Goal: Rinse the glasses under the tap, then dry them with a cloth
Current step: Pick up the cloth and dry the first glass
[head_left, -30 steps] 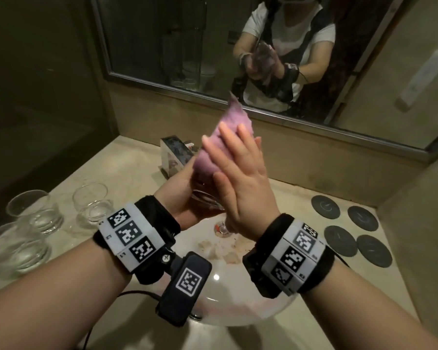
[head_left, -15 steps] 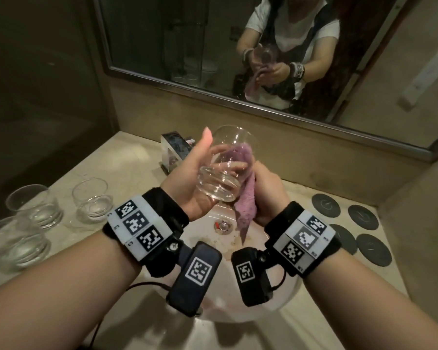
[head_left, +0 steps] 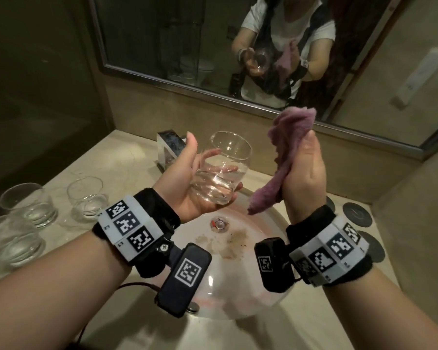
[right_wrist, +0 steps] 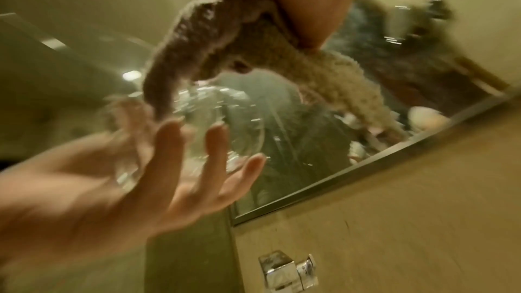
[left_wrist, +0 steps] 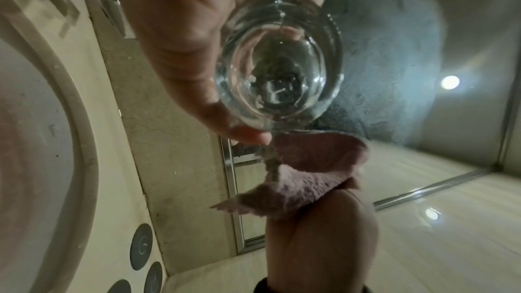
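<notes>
Left hand (head_left: 187, 183) cradling a clear, round-bellied stemless glass (head_left: 223, 170) over the white oval basin (head_left: 240, 294), fingers (head_left: 220, 152) curled round its far side and showing through the wall, thumb standing up at the near left. Glass tilted, mouth up and toward the far right, thick base sitting low in the palm; seen base-on in the left wrist view (left_wrist: 279, 70), with the thumb tip at its lower edge. Right hand (head_left: 306, 173) just to the right, apart from the glass, gripping a fluffy mauve cloth (head_left: 286, 150) between thumb and fingers. Cloth bunched above the fist, 1 loose end hanging down past the heel of the hand over the basin; no contact with the glass in the head view. Right wrist view blurred: cloth (right_wrist: 225, 37) hanging from the grip, the left hand's fingers (right_wrist: 166, 142) spread round the glass (right_wrist: 214, 124) beneath it.

3 more clear glasses (head_left: 28, 205) standing upright on the beige stone counter (head_left: 127, 162) at the left, well away from both hands. Dark round coasters (head_left: 359, 213) on the counter at the right. Chrome tap (head_left: 167, 147) at the far edge of the basin, behind the left thumb. Framed wall mirror (head_left: 177, 79) beyond.
</notes>
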A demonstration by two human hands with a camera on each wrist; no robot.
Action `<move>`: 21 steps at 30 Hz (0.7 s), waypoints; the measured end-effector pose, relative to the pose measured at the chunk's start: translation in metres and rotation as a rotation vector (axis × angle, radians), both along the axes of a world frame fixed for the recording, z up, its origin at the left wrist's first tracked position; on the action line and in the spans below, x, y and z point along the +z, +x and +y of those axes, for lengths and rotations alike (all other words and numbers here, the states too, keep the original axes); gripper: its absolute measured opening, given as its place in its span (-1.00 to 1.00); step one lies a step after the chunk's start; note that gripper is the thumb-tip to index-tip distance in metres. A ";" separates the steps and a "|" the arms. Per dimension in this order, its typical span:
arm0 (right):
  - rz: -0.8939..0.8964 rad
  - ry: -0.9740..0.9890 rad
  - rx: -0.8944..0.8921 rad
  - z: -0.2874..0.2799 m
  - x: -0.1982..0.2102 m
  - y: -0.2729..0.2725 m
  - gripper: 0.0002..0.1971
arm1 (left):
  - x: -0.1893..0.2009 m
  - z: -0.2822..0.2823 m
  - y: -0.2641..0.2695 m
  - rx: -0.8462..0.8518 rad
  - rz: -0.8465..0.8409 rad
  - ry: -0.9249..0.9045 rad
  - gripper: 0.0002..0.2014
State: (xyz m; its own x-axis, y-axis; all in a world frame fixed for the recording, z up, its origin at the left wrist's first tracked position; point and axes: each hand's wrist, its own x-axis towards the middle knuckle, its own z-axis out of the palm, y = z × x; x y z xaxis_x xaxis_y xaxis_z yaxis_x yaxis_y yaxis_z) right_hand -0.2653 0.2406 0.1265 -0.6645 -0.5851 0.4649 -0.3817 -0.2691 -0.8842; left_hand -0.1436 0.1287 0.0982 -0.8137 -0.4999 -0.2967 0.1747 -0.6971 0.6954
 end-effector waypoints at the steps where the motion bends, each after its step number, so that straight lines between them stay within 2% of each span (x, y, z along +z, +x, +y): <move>1: 0.132 -0.022 0.058 -0.001 -0.001 0.003 -0.65 | 0.002 0.001 0.000 -0.019 0.014 -0.018 -0.36; 3: 0.500 0.005 0.162 -0.005 -0.003 0.013 -0.57 | 0.004 0.004 0.000 -0.080 0.053 -0.033 -0.30; 5: 0.886 0.120 0.124 -0.011 -0.013 0.019 -0.47 | 0.007 0.008 0.000 -0.126 0.098 -0.058 -0.45; 6: 1.013 0.145 0.078 -0.014 -0.018 0.021 -0.48 | 0.007 0.010 0.000 -0.141 0.123 -0.071 -0.56; 8: 1.041 0.144 0.009 -0.018 -0.027 0.019 -0.51 | 0.007 0.013 0.001 -0.146 0.152 -0.079 -0.61; 12: 0.719 0.143 -0.009 -0.026 -0.024 0.017 -0.54 | 0.007 0.014 0.003 -0.160 0.112 -0.110 -0.46; 14: 0.514 0.146 0.056 -0.030 -0.022 0.015 -0.55 | 0.006 0.012 0.003 -0.153 0.104 -0.110 -0.51; 15: 0.355 0.171 0.101 -0.031 -0.018 0.014 -0.57 | 0.005 0.011 0.004 -0.149 0.114 -0.106 -0.55; 18: -0.336 0.329 0.224 -0.034 -0.009 0.007 -0.60 | 0.006 0.011 0.004 -0.145 0.136 -0.080 -0.50; 19: -0.500 0.368 0.263 -0.033 -0.011 0.004 -0.60 | 0.005 0.011 0.004 -0.151 0.147 -0.071 -0.45; 21: -0.679 0.365 0.318 -0.034 -0.019 -0.002 -0.60 | 0.004 0.010 0.004 -0.141 0.166 -0.056 -0.36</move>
State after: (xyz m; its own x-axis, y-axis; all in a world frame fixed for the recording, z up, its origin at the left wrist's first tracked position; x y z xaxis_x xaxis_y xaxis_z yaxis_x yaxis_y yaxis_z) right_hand -0.2677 0.2071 0.1073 -0.5095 -0.8286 -0.2323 0.3118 0.0738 -0.9473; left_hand -0.1396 0.1390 0.1027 -0.9122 -0.3893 -0.1281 0.1932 -0.6841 0.7034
